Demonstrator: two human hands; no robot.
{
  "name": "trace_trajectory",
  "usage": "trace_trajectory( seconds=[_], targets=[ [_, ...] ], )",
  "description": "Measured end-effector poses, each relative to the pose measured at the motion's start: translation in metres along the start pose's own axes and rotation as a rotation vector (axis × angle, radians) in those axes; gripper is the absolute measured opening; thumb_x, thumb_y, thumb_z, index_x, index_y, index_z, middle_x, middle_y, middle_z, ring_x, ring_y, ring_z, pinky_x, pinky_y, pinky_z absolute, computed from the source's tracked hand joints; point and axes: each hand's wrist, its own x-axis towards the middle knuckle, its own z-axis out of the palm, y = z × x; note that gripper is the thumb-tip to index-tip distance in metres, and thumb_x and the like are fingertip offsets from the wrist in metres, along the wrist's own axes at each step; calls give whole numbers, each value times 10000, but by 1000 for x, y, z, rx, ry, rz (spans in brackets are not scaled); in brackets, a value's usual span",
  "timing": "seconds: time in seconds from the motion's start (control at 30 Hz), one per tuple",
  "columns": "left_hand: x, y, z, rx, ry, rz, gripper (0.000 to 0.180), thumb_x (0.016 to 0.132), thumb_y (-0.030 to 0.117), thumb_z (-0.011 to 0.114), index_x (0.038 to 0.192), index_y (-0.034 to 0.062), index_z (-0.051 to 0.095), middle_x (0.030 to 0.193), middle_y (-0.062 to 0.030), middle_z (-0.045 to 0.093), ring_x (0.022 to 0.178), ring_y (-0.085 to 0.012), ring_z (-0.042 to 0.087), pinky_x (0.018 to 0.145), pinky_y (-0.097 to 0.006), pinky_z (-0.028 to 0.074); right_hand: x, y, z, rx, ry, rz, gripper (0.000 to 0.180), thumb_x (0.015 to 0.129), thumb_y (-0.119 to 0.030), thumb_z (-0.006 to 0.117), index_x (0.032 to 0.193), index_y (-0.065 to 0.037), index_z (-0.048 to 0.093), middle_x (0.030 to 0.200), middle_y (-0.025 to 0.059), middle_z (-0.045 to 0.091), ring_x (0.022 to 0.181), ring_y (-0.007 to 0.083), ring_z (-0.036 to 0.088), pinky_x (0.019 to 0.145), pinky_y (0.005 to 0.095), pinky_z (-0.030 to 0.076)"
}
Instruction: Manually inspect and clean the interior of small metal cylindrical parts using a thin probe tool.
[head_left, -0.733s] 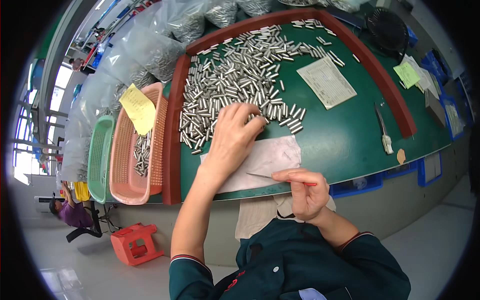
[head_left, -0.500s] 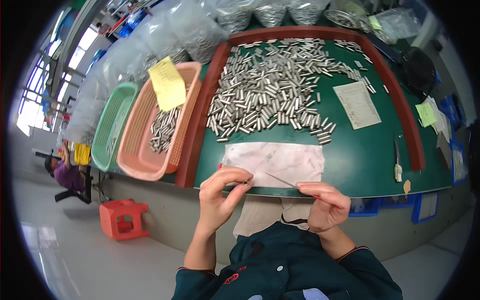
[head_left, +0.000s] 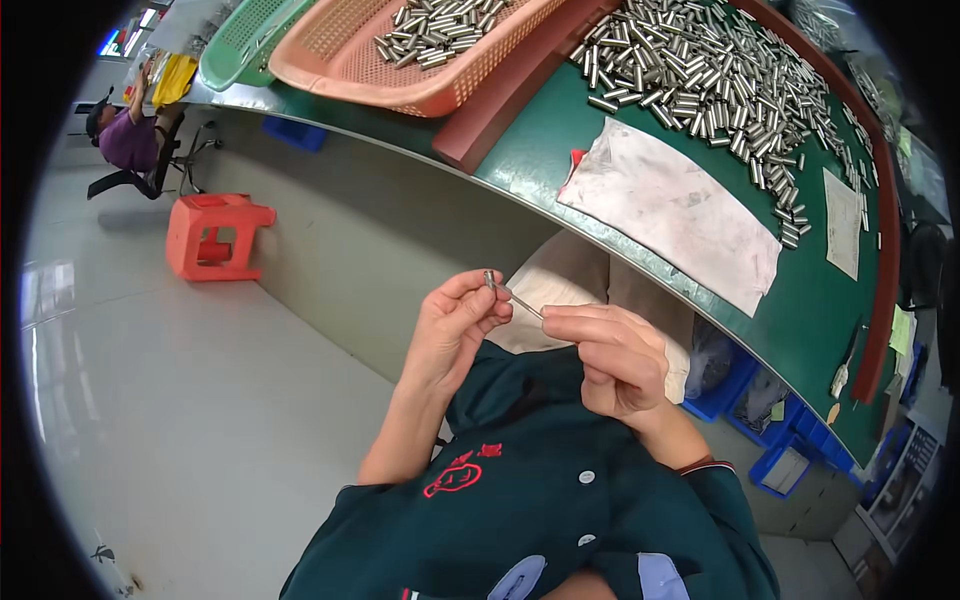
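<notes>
My left hand pinches a small shiny metal cylinder between thumb and fingers, in front of my body below the table edge. My right hand grips a thin metal rod tool. Its tip meets the left fingers by the cylinder; whether it enters the cylinder I cannot tell. The tool's handle is hidden in the right fingers. Beyond my hands, a stained white cloth lies along the front of the green table. Many similar metal cylinders lie loose in a heap behind it.
A pink basket holding cylinders and a green basket stand at the upper left, beside a dark red wooden rail. A paper slip lies at right. A red stool stands on the floor; a seated person is farther off.
My view has swung down and left. Both hands have come closer together, away from the cloth, and the rod's tip has moved from apart to beside the cylinder.
</notes>
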Motion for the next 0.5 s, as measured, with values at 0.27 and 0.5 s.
trace_trajectory(
  seconds=[0.27, 0.5],
  targets=[
    [0, -5, -2, 54, 4, 44, 133, 784, 44, 589, 909, 10, 556, 817, -82, 615, 714, -149, 598, 684, -258, 478, -3, -4, 6, -38, 7, 6, 101, 673, -12, 573, 755, 24, 526, 830, 178, 613, 744, 304, 623, 622, 333, 523],
    [-1, -10, -2, 201, 91, 193, 126, 737, -25, 622, 848, -21, 564, 768, -99, 621, 661, -146, 607, 637, -230, 485, -3, 0, 10, -114, -55, -35, 213, 642, -59, 660, 810, 11, 548, 828, 160, 617, 743, 276, 626, 612, 309, 523]
  ],
)
